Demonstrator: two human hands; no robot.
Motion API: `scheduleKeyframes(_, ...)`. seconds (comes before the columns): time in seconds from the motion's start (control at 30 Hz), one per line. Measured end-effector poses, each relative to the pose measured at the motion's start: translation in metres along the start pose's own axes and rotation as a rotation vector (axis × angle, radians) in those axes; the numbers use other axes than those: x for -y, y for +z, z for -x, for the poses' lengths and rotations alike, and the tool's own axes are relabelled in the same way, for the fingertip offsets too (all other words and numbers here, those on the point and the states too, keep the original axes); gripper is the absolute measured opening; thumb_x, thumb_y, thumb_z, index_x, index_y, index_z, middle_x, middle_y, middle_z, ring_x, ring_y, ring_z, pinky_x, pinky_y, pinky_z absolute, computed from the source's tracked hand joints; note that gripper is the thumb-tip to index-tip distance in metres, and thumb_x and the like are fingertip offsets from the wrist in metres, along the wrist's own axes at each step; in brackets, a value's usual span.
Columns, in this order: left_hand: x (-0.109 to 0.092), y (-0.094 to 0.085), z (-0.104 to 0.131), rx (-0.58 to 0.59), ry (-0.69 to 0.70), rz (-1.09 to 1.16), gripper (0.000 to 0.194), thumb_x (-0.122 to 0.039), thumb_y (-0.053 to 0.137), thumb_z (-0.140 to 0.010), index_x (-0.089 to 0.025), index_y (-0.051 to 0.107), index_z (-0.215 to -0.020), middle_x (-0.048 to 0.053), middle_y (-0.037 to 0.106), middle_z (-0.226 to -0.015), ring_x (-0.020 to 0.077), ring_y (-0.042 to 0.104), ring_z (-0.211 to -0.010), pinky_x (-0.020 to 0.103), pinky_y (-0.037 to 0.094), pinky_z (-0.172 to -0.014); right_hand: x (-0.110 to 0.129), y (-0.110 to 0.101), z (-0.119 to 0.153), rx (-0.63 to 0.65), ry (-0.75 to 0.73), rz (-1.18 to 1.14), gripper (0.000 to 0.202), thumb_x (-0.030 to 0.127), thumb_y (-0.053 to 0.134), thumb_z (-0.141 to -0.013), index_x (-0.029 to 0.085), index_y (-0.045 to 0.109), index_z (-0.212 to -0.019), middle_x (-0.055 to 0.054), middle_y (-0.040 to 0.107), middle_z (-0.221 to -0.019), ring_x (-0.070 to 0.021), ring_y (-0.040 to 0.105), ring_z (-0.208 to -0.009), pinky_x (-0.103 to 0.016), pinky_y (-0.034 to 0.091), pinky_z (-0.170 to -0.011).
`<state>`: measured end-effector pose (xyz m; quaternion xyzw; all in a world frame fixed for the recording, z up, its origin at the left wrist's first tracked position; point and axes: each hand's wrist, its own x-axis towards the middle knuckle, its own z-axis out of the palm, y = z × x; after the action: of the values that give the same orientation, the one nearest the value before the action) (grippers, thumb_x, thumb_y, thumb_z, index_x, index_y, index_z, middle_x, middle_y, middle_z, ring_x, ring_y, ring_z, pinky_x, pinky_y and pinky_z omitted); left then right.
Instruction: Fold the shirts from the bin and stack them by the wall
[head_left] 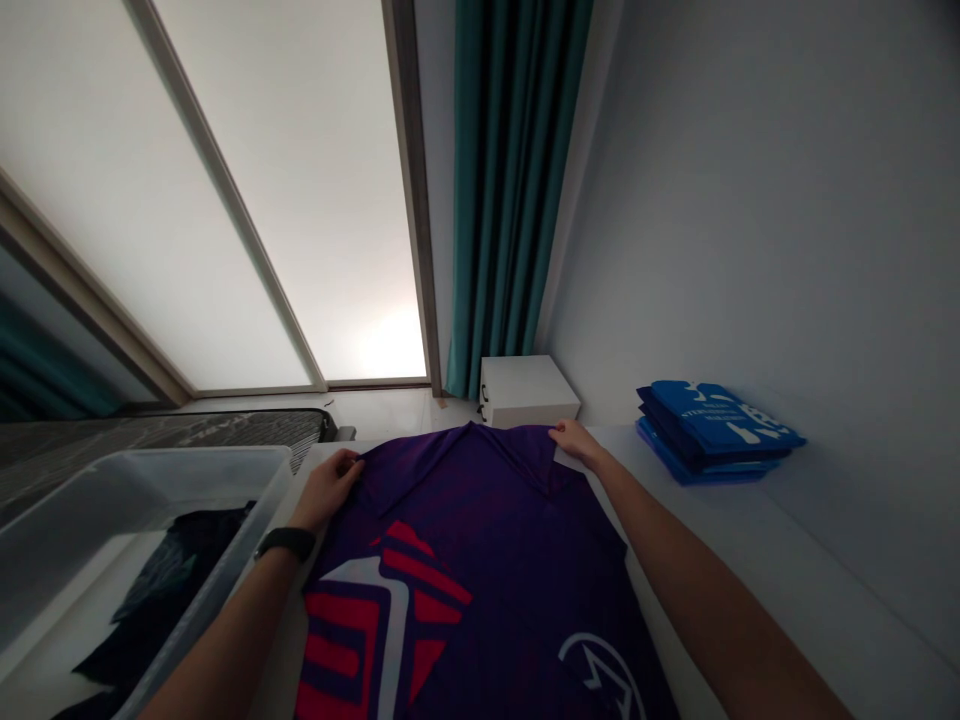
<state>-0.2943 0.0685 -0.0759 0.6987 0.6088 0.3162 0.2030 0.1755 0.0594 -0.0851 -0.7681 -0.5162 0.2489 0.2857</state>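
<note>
A purple shirt with a red and white print lies spread on the white table, its far end folded over toward me. My left hand pinches the cloth at the far left corner; a black band circles that wrist. At the far right corner, my right hand grips the edge of the same shirt between thumb and fingers. The near end of the shirt runs out of the bottom of the view.
To the left stands a clear plastic bin with dark clothes inside. Folded blue garments are stacked on the table at right, by the wall. Beyond the table are a white cabinet, a teal curtain and a grey mattress.
</note>
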Motion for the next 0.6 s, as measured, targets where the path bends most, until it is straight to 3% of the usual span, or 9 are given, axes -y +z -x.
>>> scheduleKeyframes(0.13, -0.001, 0.0, 0.0, 0.004, 0.005, 0.018, 0.037, -0.053, 0.052, -0.073, -0.019, 0.061, -0.084, 0.001, 0.064, -0.062, 0.021, 0.06, -0.061, 0.03, 0.042, -0.059, 0.004, -0.01, 0.008, -0.007, 0.037, -0.165, 0.006, 0.021, 0.056, -0.082, 0.016, 0.059, -0.08, 0.003, 0.057, -0.054, -0.0091, 0.044, -0.044, -0.02, 0.029, -0.044)
scheduleKeyframes(0.27, -0.003, -0.001, -0.003, -0.079, -0.069, 0.052, 0.037, -0.053, 0.051, -0.072, -0.02, 0.06, -0.084, -0.001, 0.059, -0.055, 0.0197, 0.057, -0.055, 0.028, 0.039, -0.054, 0.017, -0.027, 0.01, 0.05, 0.092, -0.336, 0.011, 0.023, 0.049, -0.088, 0.018, 0.05, -0.098, 0.004, 0.057, -0.049, -0.0078, 0.033, -0.03, -0.019, 0.02, -0.035)
scheduleKeyframes(0.4, -0.016, -0.007, -0.016, -0.139, -0.145, 0.167, 0.029, -0.047, 0.053, -0.073, -0.021, 0.057, -0.084, -0.004, 0.056, -0.049, 0.017, 0.054, -0.048, 0.025, 0.037, -0.048, 0.038, -0.039, 0.008, 0.052, 0.077, -0.492, 0.013, 0.026, 0.042, -0.094, 0.023, 0.038, -0.106, -0.003, 0.071, -0.073, -0.0103, 0.054, -0.039, -0.017, 0.031, -0.034)
scheduleKeyframes(0.53, -0.041, -0.021, -0.039, -0.142, -0.116, 0.3, 0.022, -0.038, 0.054, -0.077, -0.02, 0.053, -0.089, -0.004, 0.059, -0.051, 0.0133, 0.05, -0.039, 0.022, 0.033, -0.04, 0.055, -0.046, 0.004, -0.037, 0.005, -0.683, 0.006, 0.026, 0.035, -0.096, 0.026, 0.033, -0.102, -0.004, 0.07, -0.09, -0.0136, 0.067, -0.055, -0.02, 0.047, -0.039)
scheduleKeyframes(0.6, -0.055, -0.028, -0.052, -0.124, -0.136, 0.386, 0.021, -0.033, 0.055, -0.078, -0.019, 0.05, -0.093, -0.002, 0.063, -0.055, 0.014, 0.054, -0.039, 0.022, 0.038, -0.041, 0.059, -0.049, 0.002, -0.087, -0.01, -0.753, 0.007, 0.028, 0.038, -0.096, 0.026, 0.033, -0.1, -0.004, 0.068, -0.091, -0.0152, 0.069, -0.057, -0.023, 0.051, -0.04)
